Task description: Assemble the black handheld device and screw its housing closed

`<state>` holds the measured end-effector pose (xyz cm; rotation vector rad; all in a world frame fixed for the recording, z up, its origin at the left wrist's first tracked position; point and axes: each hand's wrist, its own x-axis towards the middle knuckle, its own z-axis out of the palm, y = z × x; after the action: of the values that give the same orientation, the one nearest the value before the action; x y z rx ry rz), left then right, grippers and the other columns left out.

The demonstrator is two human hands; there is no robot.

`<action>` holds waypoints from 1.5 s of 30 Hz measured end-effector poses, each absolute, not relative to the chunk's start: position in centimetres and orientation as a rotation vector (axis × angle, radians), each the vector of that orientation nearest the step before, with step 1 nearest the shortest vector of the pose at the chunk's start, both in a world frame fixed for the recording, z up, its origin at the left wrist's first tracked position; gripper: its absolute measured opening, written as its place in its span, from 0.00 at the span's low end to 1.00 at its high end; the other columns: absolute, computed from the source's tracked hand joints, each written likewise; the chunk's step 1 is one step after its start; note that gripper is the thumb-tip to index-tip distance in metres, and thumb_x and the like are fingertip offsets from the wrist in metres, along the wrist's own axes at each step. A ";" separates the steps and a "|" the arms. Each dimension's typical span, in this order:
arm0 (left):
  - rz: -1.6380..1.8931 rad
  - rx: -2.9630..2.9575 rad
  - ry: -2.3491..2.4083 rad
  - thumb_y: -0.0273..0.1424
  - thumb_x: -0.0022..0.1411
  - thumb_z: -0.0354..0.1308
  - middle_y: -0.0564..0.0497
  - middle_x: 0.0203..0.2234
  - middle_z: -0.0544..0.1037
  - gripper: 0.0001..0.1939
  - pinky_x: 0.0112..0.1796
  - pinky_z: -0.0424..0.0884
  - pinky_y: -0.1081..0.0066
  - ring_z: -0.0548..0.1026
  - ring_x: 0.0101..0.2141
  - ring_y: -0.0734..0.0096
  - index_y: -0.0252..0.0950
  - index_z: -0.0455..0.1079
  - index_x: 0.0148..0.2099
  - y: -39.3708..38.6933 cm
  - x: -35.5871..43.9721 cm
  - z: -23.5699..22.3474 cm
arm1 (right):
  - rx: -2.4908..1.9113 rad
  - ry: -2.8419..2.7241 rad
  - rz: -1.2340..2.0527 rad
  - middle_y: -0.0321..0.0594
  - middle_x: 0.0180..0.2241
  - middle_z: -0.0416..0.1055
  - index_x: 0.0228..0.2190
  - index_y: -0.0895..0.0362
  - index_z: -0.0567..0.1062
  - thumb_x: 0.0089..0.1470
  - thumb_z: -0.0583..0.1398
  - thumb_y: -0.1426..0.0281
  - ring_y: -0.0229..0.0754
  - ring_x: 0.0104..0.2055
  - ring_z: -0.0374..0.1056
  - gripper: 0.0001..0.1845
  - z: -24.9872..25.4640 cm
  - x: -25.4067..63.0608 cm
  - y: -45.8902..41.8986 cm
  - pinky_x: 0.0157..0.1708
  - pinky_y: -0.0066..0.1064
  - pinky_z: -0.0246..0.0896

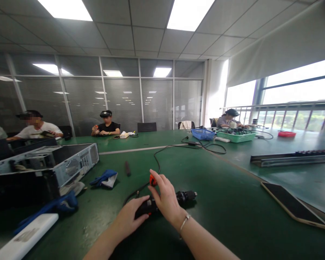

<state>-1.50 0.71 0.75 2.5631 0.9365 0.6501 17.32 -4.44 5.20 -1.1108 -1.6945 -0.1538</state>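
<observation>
A black corded electric screwdriver [186, 196] lies sideways low above the green table, its metal tip pointing right. My left hand [129, 217] is closed round its rear part, with the thumb along the top and a finger below. Just over the tool's body, my right hand [166, 196] pinches a small orange-red piece [152, 180] between thumb and fingers. My right palm and wrist cover the middle of the screwdriver. What exactly the orange piece is, I cannot make out. The black cord [128, 198] bends away behind the tool.
An open computer case [76, 164] stands at left, near blue gloves [105, 178] and a white bar [27, 236]. A dark stick [127, 168] lies ahead. Right are a phone [294, 204] and metal rails [292, 159]. Blue [203, 134] and green baskets [239, 137] sit farther off; several people sit around.
</observation>
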 end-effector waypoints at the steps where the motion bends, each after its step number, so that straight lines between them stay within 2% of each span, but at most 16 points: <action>1: 0.647 2.564 0.936 0.33 0.59 0.60 0.47 0.53 0.73 0.28 0.54 0.65 0.60 0.72 0.51 0.56 0.43 0.62 0.61 0.7 -1.5 0.8 | -1.108 -1.693 -0.149 0.43 0.43 0.70 0.61 0.50 0.56 0.59 0.54 0.75 0.44 0.42 0.69 0.30 5.2 17.3 -4.4 0.44 0.38 0.69; 5: 0.650 2.557 0.940 0.34 0.58 0.60 0.46 0.53 0.73 0.28 0.54 0.65 0.59 0.71 0.52 0.56 0.42 0.63 0.61 0.8 -1.6 0.7 | -1.084 -1.703 -0.138 0.45 0.47 0.69 0.63 0.52 0.51 0.58 0.53 0.77 0.45 0.46 0.68 0.33 5.2 17.1 -4.7 0.48 0.40 0.67; 11: 0.656 2.568 0.930 0.34 0.58 0.60 0.46 0.52 0.74 0.27 0.53 0.65 0.60 0.72 0.51 0.56 0.42 0.63 0.60 0.8 -1.6 0.7 | -1.102 -1.697 -0.181 0.42 0.41 0.70 0.59 0.50 0.59 0.59 0.56 0.72 0.44 0.40 0.68 0.28 5.1 17.2 -4.5 0.42 0.38 0.69; 17: 0.633 2.565 0.939 0.34 0.58 0.60 0.46 0.52 0.74 0.27 0.53 0.66 0.61 0.72 0.50 0.57 0.41 0.63 0.60 0.5 -1.5 1.0 | -1.048 -1.706 -0.162 0.45 0.48 0.69 0.63 0.52 0.51 0.59 0.53 0.76 0.45 0.46 0.67 0.33 5.0 17.1 -4.6 0.48 0.40 0.67; 22: 0.650 2.558 0.925 0.33 0.58 0.60 0.47 0.53 0.73 0.29 0.54 0.65 0.60 0.71 0.51 0.57 0.43 0.62 0.61 0.5 -1.6 0.9 | -1.099 -1.682 -0.167 0.43 0.43 0.69 0.59 0.50 0.59 0.59 0.56 0.73 0.45 0.43 0.68 0.28 5.0 17.2 -4.7 0.44 0.39 0.68; 24: 0.650 2.555 0.923 0.33 0.58 0.60 0.47 0.53 0.73 0.29 0.54 0.65 0.60 0.71 0.51 0.57 0.43 0.62 0.61 0.4 -1.6 0.9 | -1.089 -1.674 -0.169 0.43 0.44 0.70 0.60 0.50 0.57 0.60 0.54 0.75 0.44 0.44 0.68 0.28 5.0 17.2 -4.7 0.45 0.38 0.69; 27: 0.648 2.552 0.927 0.33 0.58 0.60 0.47 0.52 0.73 0.28 0.54 0.65 0.59 0.71 0.51 0.57 0.44 0.63 0.61 0.4 -1.5 1.0 | -1.047 -1.703 -0.181 0.45 0.50 0.68 0.63 0.51 0.51 0.60 0.51 0.77 0.44 0.49 0.67 0.32 4.9 17.0 -4.8 0.50 0.39 0.66; 29: 0.650 2.551 0.924 0.33 0.58 0.60 0.46 0.52 0.74 0.28 0.53 0.65 0.60 0.72 0.50 0.56 0.43 0.63 0.61 0.4 -1.5 1.0 | -1.044 -1.718 -0.172 0.46 0.52 0.66 0.63 0.51 0.50 0.60 0.52 0.76 0.45 0.50 0.66 0.33 4.9 16.9 -4.9 0.52 0.40 0.65; 32: 0.649 2.552 0.924 0.33 0.58 0.60 0.46 0.52 0.73 0.28 0.53 0.65 0.60 0.71 0.51 0.56 0.42 0.63 0.60 0.5 -1.5 0.9 | -1.081 -1.704 -0.150 0.46 0.48 0.67 0.61 0.50 0.56 0.59 0.56 0.73 0.46 0.47 0.67 0.30 5.0 17.0 -4.8 0.48 0.41 0.67; 35: 0.649 2.545 0.938 0.33 0.57 0.61 0.47 0.53 0.73 0.29 0.54 0.64 0.59 0.71 0.52 0.56 0.44 0.63 0.61 0.6 -1.5 0.8 | -1.088 -1.680 -0.153 0.44 0.43 0.70 0.61 0.50 0.57 0.60 0.54 0.74 0.44 0.43 0.69 0.29 4.8 17.1 -4.5 0.44 0.38 0.70; 40: 0.694 2.466 0.995 0.36 0.54 0.64 0.46 0.55 0.72 0.33 0.55 0.64 0.58 0.70 0.53 0.55 0.42 0.62 0.62 0.7 -1.4 0.8 | -1.076 -1.684 -0.219 0.47 0.48 0.69 0.64 0.53 0.50 0.60 0.52 0.75 0.46 0.48 0.69 0.33 4.5 16.9 -4.5 0.48 0.40 0.68; 42: 0.721 2.441 1.037 0.37 0.52 0.66 0.45 0.53 0.74 0.33 0.54 0.66 0.59 0.72 0.51 0.54 0.40 0.65 0.60 0.7 -1.4 0.9 | -1.093 -1.696 -0.231 0.47 0.48 0.69 0.63 0.52 0.52 0.60 0.53 0.73 0.47 0.47 0.69 0.32 4.4 16.9 -4.5 0.47 0.42 0.69; 45: 0.714 2.447 1.063 0.38 0.50 0.68 0.46 0.48 0.77 0.28 0.50 0.68 0.62 0.74 0.47 0.55 0.39 0.70 0.54 0.4 -1.4 1.1 | -1.106 -1.693 -0.211 0.46 0.45 0.70 0.62 0.51 0.54 0.60 0.54 0.72 0.47 0.44 0.69 0.30 4.2 17.2 -4.3 0.44 0.42 0.70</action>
<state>-1.45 0.43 1.10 2.4468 1.0630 0.7140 17.24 -4.27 4.24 -1.1059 -1.6926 -0.2110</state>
